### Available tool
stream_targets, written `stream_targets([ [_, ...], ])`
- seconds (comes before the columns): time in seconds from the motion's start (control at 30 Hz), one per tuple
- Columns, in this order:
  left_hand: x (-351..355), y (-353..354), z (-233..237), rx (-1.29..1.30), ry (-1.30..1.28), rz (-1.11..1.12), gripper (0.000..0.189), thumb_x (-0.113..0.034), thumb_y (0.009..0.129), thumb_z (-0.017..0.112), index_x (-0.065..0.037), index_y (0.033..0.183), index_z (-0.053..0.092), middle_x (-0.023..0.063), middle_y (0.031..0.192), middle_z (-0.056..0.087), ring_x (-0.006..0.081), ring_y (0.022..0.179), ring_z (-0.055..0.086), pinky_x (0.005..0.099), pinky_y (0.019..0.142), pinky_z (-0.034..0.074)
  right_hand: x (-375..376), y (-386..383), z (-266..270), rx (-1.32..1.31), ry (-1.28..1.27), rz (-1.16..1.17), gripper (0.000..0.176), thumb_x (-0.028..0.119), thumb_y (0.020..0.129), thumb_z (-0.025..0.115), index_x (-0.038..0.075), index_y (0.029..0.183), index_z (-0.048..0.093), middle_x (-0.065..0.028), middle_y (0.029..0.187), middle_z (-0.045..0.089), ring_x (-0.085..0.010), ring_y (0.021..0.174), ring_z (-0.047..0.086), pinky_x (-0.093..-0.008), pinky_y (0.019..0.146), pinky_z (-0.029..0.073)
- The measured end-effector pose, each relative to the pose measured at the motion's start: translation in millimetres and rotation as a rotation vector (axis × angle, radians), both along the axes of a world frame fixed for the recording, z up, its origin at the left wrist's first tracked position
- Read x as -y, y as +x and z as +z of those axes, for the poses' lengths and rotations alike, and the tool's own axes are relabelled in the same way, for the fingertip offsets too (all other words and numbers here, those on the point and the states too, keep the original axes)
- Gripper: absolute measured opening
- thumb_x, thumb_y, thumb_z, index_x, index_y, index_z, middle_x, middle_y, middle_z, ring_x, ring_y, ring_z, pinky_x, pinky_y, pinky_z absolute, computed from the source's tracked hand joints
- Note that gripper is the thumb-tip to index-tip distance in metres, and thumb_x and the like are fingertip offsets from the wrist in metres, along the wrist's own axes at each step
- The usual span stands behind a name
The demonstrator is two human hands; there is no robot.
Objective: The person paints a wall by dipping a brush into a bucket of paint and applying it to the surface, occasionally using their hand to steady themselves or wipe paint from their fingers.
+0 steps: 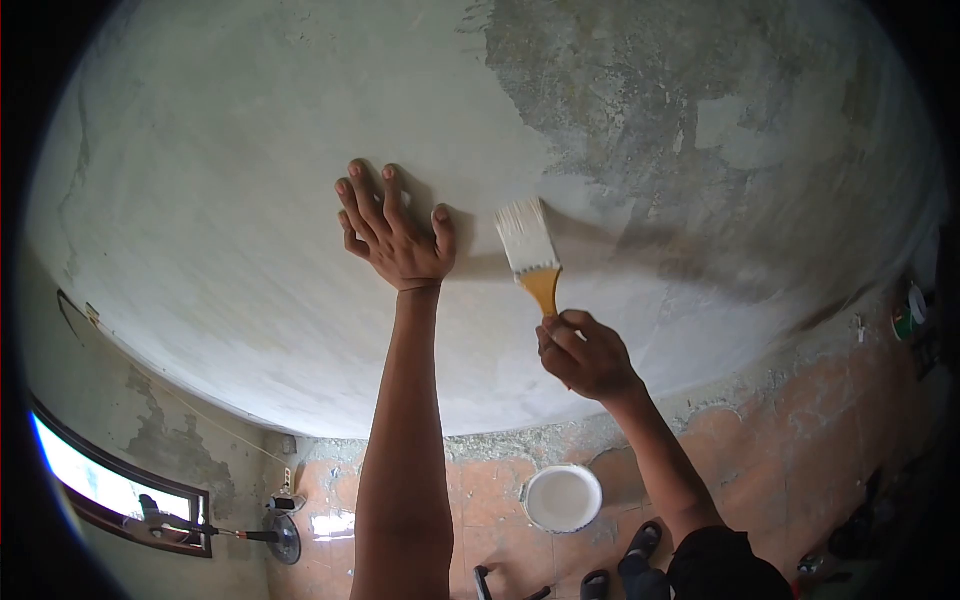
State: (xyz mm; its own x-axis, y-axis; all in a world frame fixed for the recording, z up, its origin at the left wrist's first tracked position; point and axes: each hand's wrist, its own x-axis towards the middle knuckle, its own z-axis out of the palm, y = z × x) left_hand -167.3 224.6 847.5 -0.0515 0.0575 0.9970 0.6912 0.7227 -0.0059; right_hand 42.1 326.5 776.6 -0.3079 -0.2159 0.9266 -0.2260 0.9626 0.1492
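Observation:
My left hand (405,240) lies on the wall (250,230) with its fingers spread, holding nothing. To its right, my right hand (588,355) grips a wide paintbrush (540,285) by its yellow handle. The bristles are coated white and point up toward the wall, casting a shadow on it. Light paint covers the wall's left and lower part; the upper right is a bare, patchy grey area (640,120). Below the hands, on the floor, stands a white bucket (563,499) with white liquid inside.
Orange floor tiles (490,490) run along the wall's foot, spattered with white. A standing fan (285,538) is at lower left near a window (120,495). Sandalled feet (640,548) show at the bottom. A green-and-white container (908,315) stands at far right.

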Motion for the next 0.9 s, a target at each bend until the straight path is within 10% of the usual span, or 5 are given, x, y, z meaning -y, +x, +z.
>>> stream_targets([
  [0.37,0,4,1,0.012,-0.013,0.023,0.065,-0.057,0.088,0.026,-0.012,0.135,0.034,0.0153,0.143,0.028,0.0338,0.134,0.022,0.0514,0.101,0.018,13,56,-89,0.350,-0.327,0.121,0.017,0.002,0.072,0.066,0.007,0.071,0.050,-0.0024,0.079,0.051,-0.0140,0.068,0.057,-0.0255,0.054,0.053],
  [0.63,-2,4,0,0.008,-0.011,0.035,0.066,-0.057,0.088,0.025,-0.012,0.135,0.032,0.0149,0.144,0.025,0.0341,0.134,0.021,0.0520,0.100,0.018,-15,79,5,-0.034,-0.390,0.019,0.030,0.008,0.071,0.075,0.013,0.095,0.057,-0.0049,0.084,0.058,-0.0165,0.073,0.063,-0.0258,0.056,0.054],
  [0.9,-2,8,3,0.012,-0.017,0.033,0.064,-0.056,0.089,0.023,-0.013,0.136,0.031,0.0154,0.144,0.024,0.0352,0.134,0.020,0.0536,0.101,0.017,-40,70,11,0.126,-0.273,-0.112,0.012,0.005,0.078,0.065,0.008,0.087,0.057,-0.0058,0.090,0.056,-0.0138,0.078,0.061,-0.0229,0.053,0.052],
])
